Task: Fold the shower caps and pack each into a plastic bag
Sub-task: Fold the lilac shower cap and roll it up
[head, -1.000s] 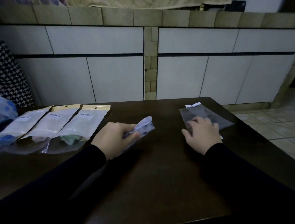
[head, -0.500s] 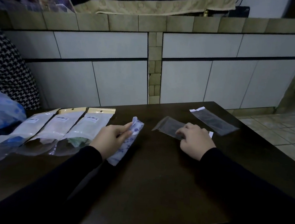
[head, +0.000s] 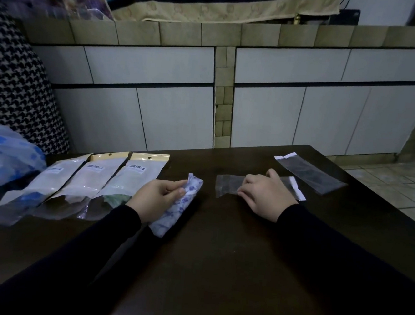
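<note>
Three flat packets with a yellow header strip and a barcode label lie side by side at the left of the dark brown wooden table; each seems to hold something coloured at its lower end, but whether these count as finished packs I cannot tell. The left hand grips a shower cap folded into a narrow white strip with a blue pattern, fingers and thumb curled around its upper part, while the lower end of the strip touches the table. The right hand lies well apart from it, its fingers bent over a small clear plastic bag with a white flap; it looks like a pinch on the film, though the fingertips are hidden. A second clear plastic bag of the same kind waits near the far right corner. A crumpled blue and white plastic heap sits at the far left, perhaps more caps. So the folding of this cap appears done, and what is left, I judge, is to open the bag, slide the cap inside and close the flap.
</note>
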A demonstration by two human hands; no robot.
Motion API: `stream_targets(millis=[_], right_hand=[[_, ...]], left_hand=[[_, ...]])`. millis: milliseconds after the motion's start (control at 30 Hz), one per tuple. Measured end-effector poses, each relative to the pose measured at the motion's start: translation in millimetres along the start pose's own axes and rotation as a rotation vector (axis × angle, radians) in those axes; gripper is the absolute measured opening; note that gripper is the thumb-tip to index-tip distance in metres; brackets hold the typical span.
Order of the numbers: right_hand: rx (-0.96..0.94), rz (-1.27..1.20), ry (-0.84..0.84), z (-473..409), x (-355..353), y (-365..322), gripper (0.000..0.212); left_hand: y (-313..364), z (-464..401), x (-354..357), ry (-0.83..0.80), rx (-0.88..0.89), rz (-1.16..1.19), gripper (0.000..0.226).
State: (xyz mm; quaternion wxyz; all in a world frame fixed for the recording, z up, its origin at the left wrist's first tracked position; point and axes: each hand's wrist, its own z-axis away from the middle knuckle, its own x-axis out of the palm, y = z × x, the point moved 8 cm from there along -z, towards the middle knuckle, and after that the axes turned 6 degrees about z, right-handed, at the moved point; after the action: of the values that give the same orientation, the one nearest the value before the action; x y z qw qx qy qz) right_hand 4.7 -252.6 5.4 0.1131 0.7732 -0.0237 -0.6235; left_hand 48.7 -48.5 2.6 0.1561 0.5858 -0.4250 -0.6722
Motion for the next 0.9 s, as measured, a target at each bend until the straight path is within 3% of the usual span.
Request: stream_targets(millis=[233, 500, 600, 700, 833, 900], right_hand=[[0.013, -0.096, 0.159, 3, -55, -4, 0.021], [-0.062, -0.175, -0.180, -25, -37, -30, 0.022], [-0.082, -0.044, 0.022, -30, -27, -37, 0.022], [0.061, -0.116, 0.188, -23, -34, -28, 0.022], [0.163, -0.402, -0.199, -11, -8, -29, 0.030], [0.120, -0.426, -0.277, -6, -2, -33, 0.032]], left_hand=[[3, 4, -16, 0.022, 0.050, 0.126, 0.035], [13, 12, -19, -0.026, 0.103, 0.227, 0.027], [17, 16, -14, -0.084, 0.112, 0.203, 0.028], [19, 17, -12, -0.092, 0.139, 0.169, 0.029], [24, 15, -8, -0.078, 0.177, 0.110, 0.036], [31, 15, -1, -0.082, 0.219, 0.037, 0.038]])
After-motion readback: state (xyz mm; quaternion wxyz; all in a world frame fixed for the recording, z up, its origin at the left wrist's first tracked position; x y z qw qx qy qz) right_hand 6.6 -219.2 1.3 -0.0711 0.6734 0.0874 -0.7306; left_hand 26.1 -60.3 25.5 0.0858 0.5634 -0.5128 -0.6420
